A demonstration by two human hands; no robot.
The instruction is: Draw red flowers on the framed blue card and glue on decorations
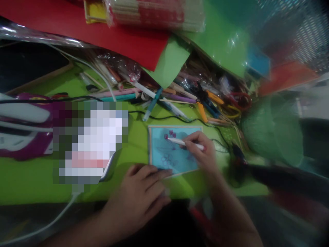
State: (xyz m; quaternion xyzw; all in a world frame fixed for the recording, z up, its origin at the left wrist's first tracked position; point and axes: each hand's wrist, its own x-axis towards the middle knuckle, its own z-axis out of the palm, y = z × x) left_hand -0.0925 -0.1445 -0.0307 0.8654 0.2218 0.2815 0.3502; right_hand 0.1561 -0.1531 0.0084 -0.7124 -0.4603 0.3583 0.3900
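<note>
A small blue panel [160,142] with a pale wooden border lies on the green table. Flower outlines are drawn on it, and a few magenta patches are near its top. My right hand [202,151] grips a white marker [177,141] with a red end, its tip at the leftmost magenta patch. Against the panel's lower left edge rests my left hand [144,190], fingers stretched out and a fingertip over the border. A small pale shape shows under those fingers, too blurred to name.
A lit, blurred-out phone [100,144] with a white cable lies left of the panel. Behind are heaped pens, scissors [233,108], a cutter and coloured sheets [144,44]. A green translucent basket [272,130] stands at right; a purple-and-white device [25,130] is far left.
</note>
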